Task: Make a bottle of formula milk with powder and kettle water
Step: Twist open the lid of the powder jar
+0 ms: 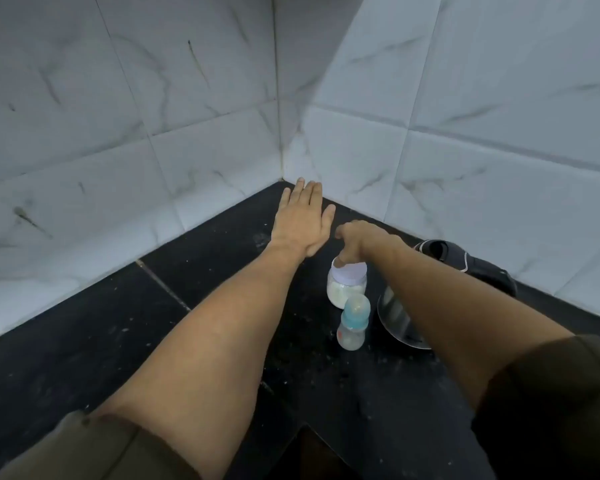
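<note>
A clear jar of white powder [345,291] with a pale lilac lid [350,271] stands on the black counter [118,334]. My right hand [359,239] hangs over it, fingertips touching the lid's far edge. My left hand [302,220] is held flat and open, palm down, above the counter just left of the jar, holding nothing. A baby bottle [353,323] with a blue collar and clear cap stands upright right in front of the jar. A steel kettle [395,317] with a black handle [465,263] sits to the right, partly hidden behind my right forearm.
White marble-look tiled walls [187,133] meet in a corner just behind my hands. The dark counter shows pale specks and a grout seam [163,285] on the left. Its front edge has an inward notch [305,431] at the bottom centre.
</note>
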`<state>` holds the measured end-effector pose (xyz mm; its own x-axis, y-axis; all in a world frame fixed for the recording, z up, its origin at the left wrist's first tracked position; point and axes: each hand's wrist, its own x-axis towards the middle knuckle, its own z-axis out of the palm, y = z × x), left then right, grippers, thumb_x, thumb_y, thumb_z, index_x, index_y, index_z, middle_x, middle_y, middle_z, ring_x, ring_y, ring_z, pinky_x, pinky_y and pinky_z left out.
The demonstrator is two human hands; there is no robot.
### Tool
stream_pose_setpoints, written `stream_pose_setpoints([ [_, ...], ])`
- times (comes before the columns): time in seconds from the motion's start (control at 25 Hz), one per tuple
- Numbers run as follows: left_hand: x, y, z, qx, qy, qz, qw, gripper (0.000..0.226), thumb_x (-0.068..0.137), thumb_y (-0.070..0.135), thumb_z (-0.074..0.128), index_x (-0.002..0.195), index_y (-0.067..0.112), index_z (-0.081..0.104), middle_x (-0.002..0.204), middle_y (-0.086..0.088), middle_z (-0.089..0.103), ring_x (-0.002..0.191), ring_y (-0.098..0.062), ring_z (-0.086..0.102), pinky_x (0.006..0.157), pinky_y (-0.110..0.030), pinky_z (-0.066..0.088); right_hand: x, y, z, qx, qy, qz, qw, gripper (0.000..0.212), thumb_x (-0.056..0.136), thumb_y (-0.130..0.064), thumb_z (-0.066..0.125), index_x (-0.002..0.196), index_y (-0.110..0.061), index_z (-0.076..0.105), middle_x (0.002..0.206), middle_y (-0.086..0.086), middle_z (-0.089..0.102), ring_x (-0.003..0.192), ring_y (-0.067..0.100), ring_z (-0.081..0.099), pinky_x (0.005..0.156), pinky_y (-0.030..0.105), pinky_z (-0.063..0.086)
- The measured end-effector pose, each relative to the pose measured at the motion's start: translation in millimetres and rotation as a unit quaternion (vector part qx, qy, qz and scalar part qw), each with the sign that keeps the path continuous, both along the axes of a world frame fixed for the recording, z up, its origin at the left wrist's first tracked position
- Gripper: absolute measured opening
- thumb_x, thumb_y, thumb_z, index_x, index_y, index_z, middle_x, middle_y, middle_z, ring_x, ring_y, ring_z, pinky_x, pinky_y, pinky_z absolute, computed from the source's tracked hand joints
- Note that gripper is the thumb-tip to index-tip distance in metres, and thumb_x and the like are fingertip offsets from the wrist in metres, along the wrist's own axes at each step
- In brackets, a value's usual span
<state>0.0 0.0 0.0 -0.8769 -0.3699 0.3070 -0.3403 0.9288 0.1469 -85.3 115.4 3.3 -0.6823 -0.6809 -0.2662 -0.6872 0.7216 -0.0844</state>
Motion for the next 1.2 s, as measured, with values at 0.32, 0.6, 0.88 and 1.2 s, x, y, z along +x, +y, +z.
stream_pose_setpoints([
  [0.32, -3.9, -10.3, -26.3, 0.008, -0.058, 0.006, 0.998, 0.065, 0.112, 0.043, 0.019, 0.165, 0.005, 0.018, 0.173, -0.011, 0.02, 0.162, -0.025, 0.007, 0.131, -0.046, 0.007, -3.3, -8.4, -28.3, 0.135, -0.014, 0.024, 0.99, 0.084, 0.081, -0.038, 0.085, 0.154, -0.024, 0.046, 0.145, 0.009, 0.057, 0.125, 0.034, 0.06, 0.101, 0.047, 0.054],
  [0.6, 15.9, -22.5, -23.3, 0.07, -0.045, -0.007, 0.997, 0.064, 0.108, 0.027, 0.034, 0.165, 0.005, 0.017, 0.173, -0.011, 0.02, 0.161, -0.024, 0.008, 0.131, -0.042, 0.009, 2.2, -15.2, -14.5, 0.089, 0.0, 0.043, 0.995, 0.078, 0.073, -0.04, 0.088, 0.143, -0.023, 0.057, 0.125, 0.007, 0.065, 0.103, 0.03, 0.066, 0.088, 0.043, 0.06],
  [0.88, 98.8, -49.7, -25.7, 0.183, -0.098, 0.025, 0.978, 0.094, 0.085, 0.033, 0.072, 0.165, 0.016, 0.025, 0.169, -0.008, 0.032, 0.156, -0.027, 0.028, 0.123, -0.043, 0.032, 56.5, -39.8, 24.3, 0.0, -0.007, 0.091, 0.996, 0.07, 0.067, -0.046, 0.091, 0.128, -0.022, 0.067, 0.109, 0.004, 0.068, 0.077, 0.023, 0.066, 0.086, 0.044, 0.064],
  [1.2, 165.9, -39.7, -58.5, 0.309, -0.07, 0.069, 0.946, 0.095, 0.052, 0.067, 0.091, 0.134, 0.031, 0.059, 0.119, 0.011, 0.07, 0.109, -0.017, 0.067, 0.094, -0.034, 0.055, 131.3, -59.5, 20.6, -0.009, -0.028, 0.137, 0.99, 0.058, 0.061, -0.051, 0.092, 0.104, -0.018, 0.072, 0.094, 0.003, 0.069, 0.075, 0.023, 0.07, 0.079, 0.041, 0.065],
])
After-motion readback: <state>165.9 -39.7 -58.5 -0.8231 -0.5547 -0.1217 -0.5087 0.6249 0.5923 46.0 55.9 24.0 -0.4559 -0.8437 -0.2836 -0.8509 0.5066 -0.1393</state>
